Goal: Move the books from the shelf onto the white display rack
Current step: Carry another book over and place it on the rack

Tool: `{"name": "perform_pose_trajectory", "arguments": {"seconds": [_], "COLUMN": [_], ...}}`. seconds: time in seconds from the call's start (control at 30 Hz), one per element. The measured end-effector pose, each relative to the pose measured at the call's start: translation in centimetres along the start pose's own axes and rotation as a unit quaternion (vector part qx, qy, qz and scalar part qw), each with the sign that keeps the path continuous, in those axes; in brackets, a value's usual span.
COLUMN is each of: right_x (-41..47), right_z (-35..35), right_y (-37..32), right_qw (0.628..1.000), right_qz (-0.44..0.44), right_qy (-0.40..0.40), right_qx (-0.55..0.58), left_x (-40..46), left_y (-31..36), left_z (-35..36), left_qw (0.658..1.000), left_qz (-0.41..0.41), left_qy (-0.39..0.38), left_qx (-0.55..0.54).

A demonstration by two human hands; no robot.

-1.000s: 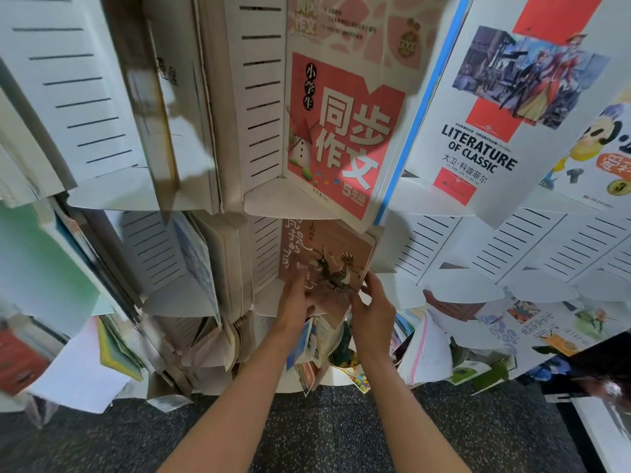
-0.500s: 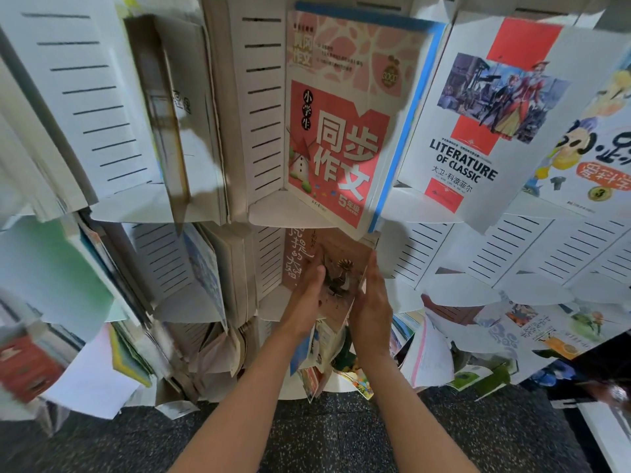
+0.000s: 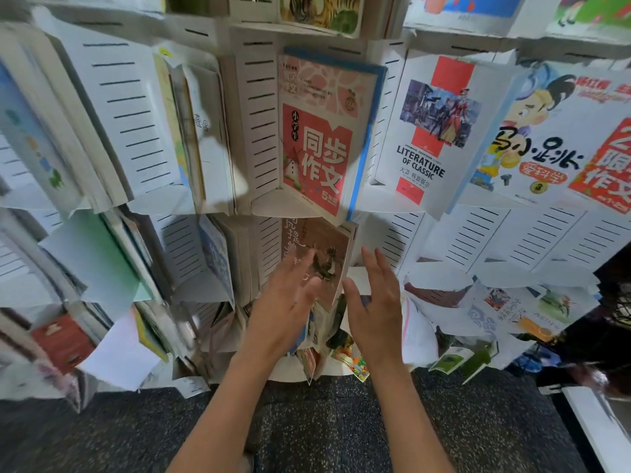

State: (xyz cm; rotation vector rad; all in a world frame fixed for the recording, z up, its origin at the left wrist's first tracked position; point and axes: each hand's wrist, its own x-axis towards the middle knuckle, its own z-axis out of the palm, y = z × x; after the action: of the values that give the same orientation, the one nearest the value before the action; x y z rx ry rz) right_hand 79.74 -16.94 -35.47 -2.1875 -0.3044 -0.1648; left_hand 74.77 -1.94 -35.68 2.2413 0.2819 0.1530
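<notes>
Evidently the brown book [image 3: 319,261] is sitting in a lower pocket of the white display rack [image 3: 136,124], below the red book [image 3: 321,145]; both grips, left hand [image 3: 286,302] and right hand [image 3: 375,308], are spreading open, holding nothing; pressing its lower edge fully home seems wise.

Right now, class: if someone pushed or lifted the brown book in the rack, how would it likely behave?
The brown book looks like a thin paperback, so it is probably light and somewhat bendy. It leans in its white rack pocket, so a push may tip it. Both hands are open, not gripping it.
</notes>
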Motion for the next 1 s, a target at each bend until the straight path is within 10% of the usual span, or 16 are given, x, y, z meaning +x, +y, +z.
{"name": "perform_pose_trajectory", "arguments": {"seconds": [0.2, 1.0], "right_x": [-3.9, -24.1], "right_z": [-5.1, 3.5], "right_y": [-7.0, -41.7], "right_qw": [0.996, 0.958], "right_qz": [-0.003, -0.237], "right_qy": [0.010, -0.137], "right_qx": [0.086, 0.082], "left_x": [-5.9, -37.2], "left_y": [4.4, -2.4], "left_z": [-5.7, -40.5], "left_qw": [0.977, 0.935], "left_qz": [0.009, -0.092], "left_qy": [0.066, 0.301], "left_qx": [0.202, 0.163]}}
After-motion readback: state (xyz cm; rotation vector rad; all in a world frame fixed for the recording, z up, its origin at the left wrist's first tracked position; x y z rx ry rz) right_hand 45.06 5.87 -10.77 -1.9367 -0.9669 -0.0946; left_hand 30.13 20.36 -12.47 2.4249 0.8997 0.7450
